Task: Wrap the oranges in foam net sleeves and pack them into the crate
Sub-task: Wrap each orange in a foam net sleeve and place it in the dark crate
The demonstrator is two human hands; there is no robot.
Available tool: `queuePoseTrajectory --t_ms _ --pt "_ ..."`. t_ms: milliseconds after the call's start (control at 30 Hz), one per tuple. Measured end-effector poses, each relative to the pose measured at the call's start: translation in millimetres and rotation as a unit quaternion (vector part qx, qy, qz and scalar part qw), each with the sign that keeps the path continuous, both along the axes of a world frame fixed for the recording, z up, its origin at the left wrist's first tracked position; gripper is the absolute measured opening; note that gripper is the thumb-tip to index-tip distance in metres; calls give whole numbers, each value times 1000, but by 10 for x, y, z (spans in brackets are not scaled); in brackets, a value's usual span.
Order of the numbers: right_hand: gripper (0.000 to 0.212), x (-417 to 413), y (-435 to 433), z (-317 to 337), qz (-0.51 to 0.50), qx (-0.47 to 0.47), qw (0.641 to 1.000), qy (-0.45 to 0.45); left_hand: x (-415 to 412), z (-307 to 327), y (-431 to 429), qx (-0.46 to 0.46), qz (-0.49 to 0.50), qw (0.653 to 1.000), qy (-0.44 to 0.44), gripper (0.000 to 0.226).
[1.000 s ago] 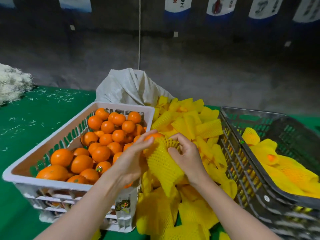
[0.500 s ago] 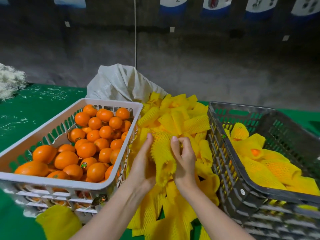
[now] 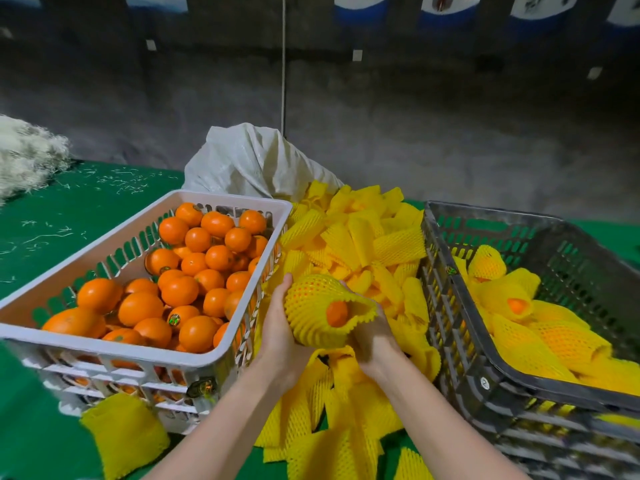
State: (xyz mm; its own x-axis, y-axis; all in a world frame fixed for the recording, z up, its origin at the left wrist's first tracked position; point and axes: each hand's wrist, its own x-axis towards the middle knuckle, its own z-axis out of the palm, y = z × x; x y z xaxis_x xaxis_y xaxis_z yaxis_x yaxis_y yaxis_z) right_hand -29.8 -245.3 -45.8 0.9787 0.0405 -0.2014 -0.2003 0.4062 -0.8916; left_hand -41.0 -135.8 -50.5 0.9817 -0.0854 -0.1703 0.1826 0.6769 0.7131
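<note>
On your left, the white crate (image 3: 114, 353) holds bare oranges (image 3: 175, 291). Between the crates, above the loose sleeve pile (image 3: 356, 244), your left hand (image 3: 277, 336) cups the foam net sleeve (image 3: 308, 306). The sleeve no longer hangs limp: it now bulges around an orange (image 3: 336, 313) peeking from its open end. Your right hand (image 3: 375, 341) grips it from underneath. On the right, the dark crate (image 3: 457, 341) holds wrapped fruit (image 3: 554, 341).

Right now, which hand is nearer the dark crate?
Right. The right hand holds the sleeved orange from the side facing the dark crate, short of its wall. The left hand grips its other side, beside the white crate.
</note>
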Motion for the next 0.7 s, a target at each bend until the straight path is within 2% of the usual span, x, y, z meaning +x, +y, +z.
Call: queuePoseTrajectory --t_ms 67,133,233,300,367,500,700 --pt "40 -7 -48 4 37 24 998 50 -3 -9 2 52 49 997 -1 33" --pt "43 -23 -37 -14 46 33 997 59 0 5 -28 110 104 988 -18 23" --pt "36 -49 42 -67 12 70 997 39 -14 25 -100 243 180 949 -90 39" --pt "36 -64 63 -73 2 85 996 28 -9 23 -89 294 228 920 -122 44" --pt "42 -77 36 -91 3 88 996 25 2 20 -90 287 238 920 -122 51" --pt "45 -77 29 -63 5 108 993 51 -15 31 -133 184 212 958 -67 36" --pt "33 -90 53 -16 -10 196 980 32 -39 36 -120 241 244 934 -103 59"
